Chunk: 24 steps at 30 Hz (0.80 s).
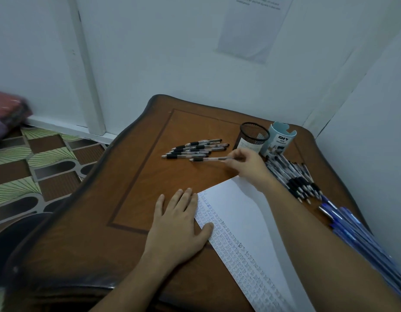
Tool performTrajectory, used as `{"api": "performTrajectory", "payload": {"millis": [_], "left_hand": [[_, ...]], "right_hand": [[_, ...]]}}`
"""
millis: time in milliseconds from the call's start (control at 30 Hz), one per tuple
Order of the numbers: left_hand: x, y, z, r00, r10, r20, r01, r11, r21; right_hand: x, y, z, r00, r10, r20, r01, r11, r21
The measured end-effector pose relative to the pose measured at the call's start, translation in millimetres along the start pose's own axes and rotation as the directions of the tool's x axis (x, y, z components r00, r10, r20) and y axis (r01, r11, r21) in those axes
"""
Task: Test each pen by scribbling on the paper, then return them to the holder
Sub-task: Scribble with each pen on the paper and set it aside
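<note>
Wooden table, paper on its near right side, with the left hand flat on the sheet's edge, fingers straight. The right hand pinches a pen beside the loose pile toward the far edge. I'd guess next up: scribble, then the mesh holder at the far right corner.

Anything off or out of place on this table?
Nothing spilled or damaged. Mesh holder looks empty; pens lie loose on the table, blue pens crowding its right edge. Paper lies askew.
</note>
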<state>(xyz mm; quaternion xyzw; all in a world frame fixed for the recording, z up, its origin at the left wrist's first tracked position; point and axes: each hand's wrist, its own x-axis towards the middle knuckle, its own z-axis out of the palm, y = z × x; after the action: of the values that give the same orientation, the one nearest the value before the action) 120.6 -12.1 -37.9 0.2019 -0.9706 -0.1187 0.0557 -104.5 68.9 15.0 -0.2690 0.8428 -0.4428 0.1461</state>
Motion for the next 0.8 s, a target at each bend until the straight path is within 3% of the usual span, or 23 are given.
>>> {"api": "performTrajectory", "payload": {"millis": [33,100,200,300,500,700,800], "left_hand": [[0,0,0,1.0,-0.003,-0.001,0.003,1.0,-0.002],[-1,1,0,1.0,-0.006,-0.005,0.006,1.0,-0.02],[-1,1,-1,1.0,-0.009,-0.003,0.009,1.0,-0.026],[-1,2,-2,1.0,-0.007,-0.007,0.007,1.0,-0.023],[-1,2,-3,1.0,-0.014,-0.004,0.014,1.0,-0.024],[-1,1,-2,1.0,-0.009,0.002,0.009,1.0,-0.024],[-1,0,-2,1.0,-0.005,0.003,0.005,1.0,-0.019]], "right_hand": [[-6,-5,-6,0.999,0.021,-0.024,-0.016,0.981,0.192],[-18,-15,-16,0.996,0.069,-0.059,-0.024,0.825,0.565],[-33,-23,-20,0.993,0.064,-0.095,0.038,0.598,0.8],[-48,-28,-12,0.996,0.008,-0.087,0.067,0.56,0.826],[-57,-32,8,0.997,-0.051,0.062,-0.013,0.664,0.747],[-52,-30,11,0.992,-0.118,0.038,0.038,0.583,0.811],[-46,-26,15,0.998,-0.056,0.038,0.001,0.572,0.82]]}}
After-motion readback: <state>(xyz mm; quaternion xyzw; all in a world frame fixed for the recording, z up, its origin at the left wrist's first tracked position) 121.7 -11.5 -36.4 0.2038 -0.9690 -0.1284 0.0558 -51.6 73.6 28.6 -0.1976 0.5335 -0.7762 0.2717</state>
